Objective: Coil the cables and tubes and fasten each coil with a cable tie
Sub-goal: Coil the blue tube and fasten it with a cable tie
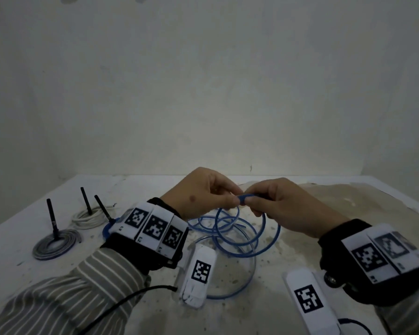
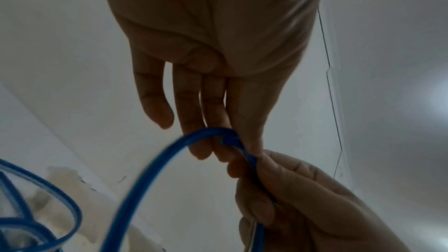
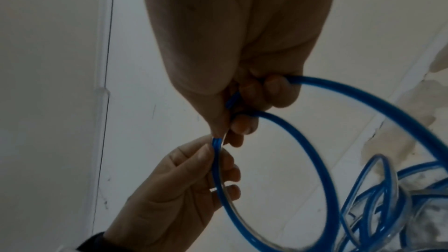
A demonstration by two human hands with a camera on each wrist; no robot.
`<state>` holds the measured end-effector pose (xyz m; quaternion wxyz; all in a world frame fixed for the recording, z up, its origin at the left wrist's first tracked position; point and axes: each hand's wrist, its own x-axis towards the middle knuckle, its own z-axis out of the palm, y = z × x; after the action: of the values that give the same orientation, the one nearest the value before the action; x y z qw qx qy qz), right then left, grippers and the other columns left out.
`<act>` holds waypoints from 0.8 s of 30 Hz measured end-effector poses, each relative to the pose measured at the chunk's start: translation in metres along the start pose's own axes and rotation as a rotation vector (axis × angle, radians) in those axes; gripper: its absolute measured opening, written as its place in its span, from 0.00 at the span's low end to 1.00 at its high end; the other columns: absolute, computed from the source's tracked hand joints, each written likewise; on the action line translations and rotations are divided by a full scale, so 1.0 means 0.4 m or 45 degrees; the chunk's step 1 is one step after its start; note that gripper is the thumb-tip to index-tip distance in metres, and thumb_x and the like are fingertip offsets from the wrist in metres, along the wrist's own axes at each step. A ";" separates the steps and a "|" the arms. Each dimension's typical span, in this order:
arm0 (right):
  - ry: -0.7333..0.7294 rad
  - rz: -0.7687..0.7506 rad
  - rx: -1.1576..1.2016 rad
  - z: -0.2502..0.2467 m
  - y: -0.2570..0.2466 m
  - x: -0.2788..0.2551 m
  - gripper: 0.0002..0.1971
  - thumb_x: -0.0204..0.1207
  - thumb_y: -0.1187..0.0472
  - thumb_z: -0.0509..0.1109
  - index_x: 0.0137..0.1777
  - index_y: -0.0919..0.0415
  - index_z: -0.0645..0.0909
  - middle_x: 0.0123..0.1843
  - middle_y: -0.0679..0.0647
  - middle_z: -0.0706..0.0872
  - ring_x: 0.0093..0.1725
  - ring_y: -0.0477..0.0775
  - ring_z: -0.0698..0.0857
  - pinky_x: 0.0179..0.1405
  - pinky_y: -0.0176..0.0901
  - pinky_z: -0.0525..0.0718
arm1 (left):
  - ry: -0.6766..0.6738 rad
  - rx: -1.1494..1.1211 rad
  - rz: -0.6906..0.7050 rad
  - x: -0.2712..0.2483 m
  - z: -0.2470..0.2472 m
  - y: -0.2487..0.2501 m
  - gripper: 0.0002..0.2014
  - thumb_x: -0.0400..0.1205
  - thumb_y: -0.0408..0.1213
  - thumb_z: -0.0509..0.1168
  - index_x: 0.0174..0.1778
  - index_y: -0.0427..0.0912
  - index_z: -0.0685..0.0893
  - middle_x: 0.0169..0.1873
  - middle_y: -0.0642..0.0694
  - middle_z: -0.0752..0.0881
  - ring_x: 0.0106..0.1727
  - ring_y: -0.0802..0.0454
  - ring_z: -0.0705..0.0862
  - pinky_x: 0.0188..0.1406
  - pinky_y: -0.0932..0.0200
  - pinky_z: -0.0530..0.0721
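Note:
A blue tube [image 1: 271, 240] is held up over the table's middle by both hands. My left hand [image 1: 236, 200] pinches it between thumb and fingers, with the other fingers nearly straight in the left wrist view. My right hand [image 1: 249, 199] meets it, fingers curled round the gathered turns. The right wrist view shows two round loops of the blue tube [image 3: 322, 160] running out of my right hand [image 3: 230, 120], while my left hand [image 3: 218, 160] pinches one loop. Looser turns hang tangled onto the table. In the left wrist view the blue tube [image 2: 150, 170] arcs down from my left hand [image 2: 232, 148].
At the left lie a grey coil [image 1: 56, 245], a white coil [image 1: 90, 217] and a blue coil [image 1: 108, 229] partly behind my left wristband, each with a black tie sticking up. A pale translucent loop [image 1: 252, 267] lies under the hanging turns. A wall closes the table's back.

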<state>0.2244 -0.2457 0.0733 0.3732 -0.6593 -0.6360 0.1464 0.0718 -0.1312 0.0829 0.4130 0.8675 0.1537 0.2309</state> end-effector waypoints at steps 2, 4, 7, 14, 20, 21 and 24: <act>-0.010 -0.017 -0.063 -0.002 -0.004 -0.003 0.09 0.78 0.56 0.66 0.42 0.54 0.87 0.27 0.46 0.83 0.26 0.46 0.74 0.28 0.38 0.72 | -0.092 0.096 -0.048 -0.003 0.000 0.006 0.09 0.75 0.32 0.71 0.50 0.45 0.88 0.27 0.53 0.88 0.31 0.64 0.84 0.36 0.71 0.79; 0.001 -0.051 -0.071 -0.006 -0.007 -0.002 0.09 0.79 0.57 0.66 0.42 0.54 0.87 0.29 0.45 0.86 0.24 0.41 0.75 0.27 0.31 0.71 | -0.148 0.249 -0.074 -0.003 -0.001 0.014 0.08 0.76 0.34 0.70 0.50 0.43 0.88 0.29 0.52 0.87 0.29 0.63 0.81 0.35 0.69 0.78; 0.098 -0.060 -0.087 -0.040 -0.003 0.006 0.09 0.78 0.59 0.67 0.40 0.55 0.88 0.31 0.46 0.88 0.22 0.41 0.72 0.26 0.29 0.69 | -0.210 0.458 -0.101 -0.008 -0.014 0.008 0.04 0.77 0.36 0.69 0.44 0.46 0.89 0.35 0.47 0.89 0.34 0.57 0.83 0.38 0.63 0.81; 0.226 0.060 -0.024 -0.172 0.046 -0.025 0.08 0.78 0.61 0.66 0.45 0.53 0.88 0.26 0.48 0.79 0.26 0.46 0.70 0.26 0.33 0.69 | -0.086 -0.084 -0.246 -0.055 -0.086 -0.039 0.07 0.79 0.28 0.66 0.40 0.41 0.87 0.31 0.47 0.90 0.37 0.56 0.89 0.36 0.66 0.86; 0.073 0.113 0.091 -0.074 0.068 -0.027 0.13 0.82 0.55 0.60 0.44 0.51 0.87 0.23 0.45 0.75 0.24 0.49 0.70 0.29 0.41 0.72 | 0.227 -0.430 -0.191 -0.037 -0.052 -0.025 0.06 0.80 0.27 0.63 0.39 0.36 0.83 0.28 0.47 0.90 0.33 0.53 0.90 0.31 0.65 0.87; 0.052 0.105 0.027 -0.062 0.073 -0.025 0.12 0.81 0.56 0.63 0.41 0.50 0.87 0.24 0.45 0.79 0.24 0.48 0.75 0.31 0.42 0.78 | 0.245 -0.479 -0.198 -0.035 -0.047 -0.026 0.06 0.80 0.27 0.62 0.40 0.36 0.82 0.28 0.47 0.89 0.33 0.53 0.90 0.30 0.65 0.87; -0.020 0.101 -0.069 -0.038 0.072 -0.017 0.14 0.77 0.64 0.68 0.50 0.39 0.81 0.44 0.42 0.88 0.43 0.42 0.88 0.55 0.47 0.85 | 0.198 -0.451 -0.213 -0.032 -0.021 -0.030 0.05 0.81 0.27 0.63 0.40 0.36 0.82 0.27 0.47 0.89 0.33 0.53 0.89 0.31 0.64 0.88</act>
<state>0.2546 -0.2545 0.0623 0.3442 -0.6926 -0.6162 0.1491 0.0555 -0.1244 0.0747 0.5635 0.7451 0.2136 0.2856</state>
